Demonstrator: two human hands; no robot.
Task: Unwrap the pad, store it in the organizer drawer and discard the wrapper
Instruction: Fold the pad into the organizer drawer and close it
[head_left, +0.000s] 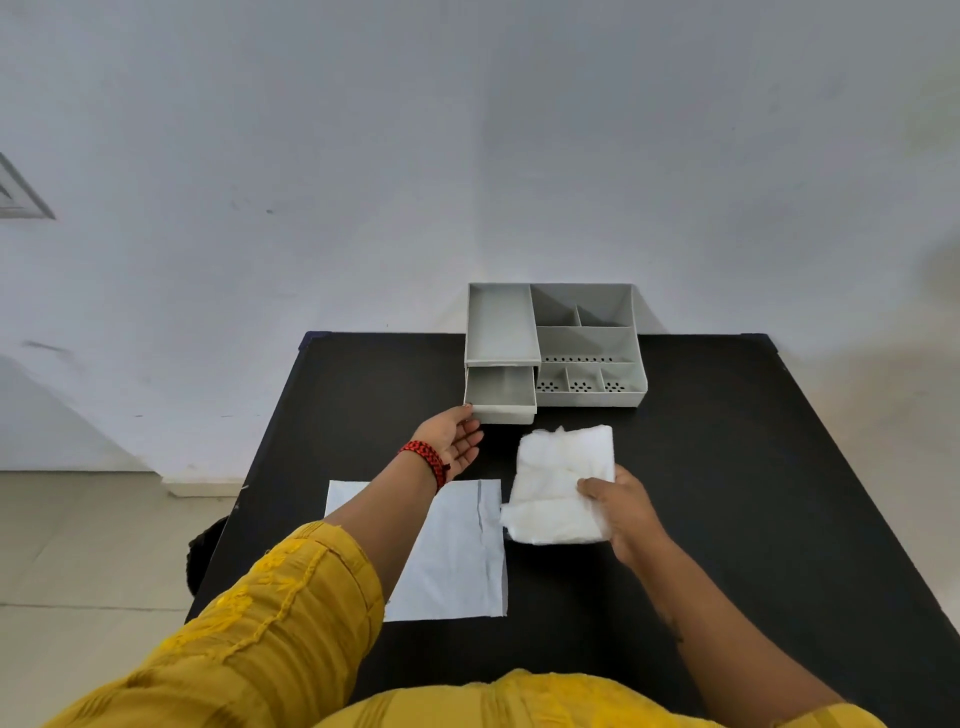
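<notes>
Writing is seen on nothing. Left hand (453, 440) is spread open, fingertips touching the pulled-out drawer (500, 394) of the grey organizer (587, 343). The flattened wrapper (457, 556) lies on the black table (727, 467). The white pad (558, 483) is gripped by the right hand (626, 514).

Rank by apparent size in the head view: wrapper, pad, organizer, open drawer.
1. organizer
2. wrapper, partly hidden under the left arm, so its place against the organizer is unsure
3. pad, in the right hand
4. open drawer, farther away, by the left hand
</notes>
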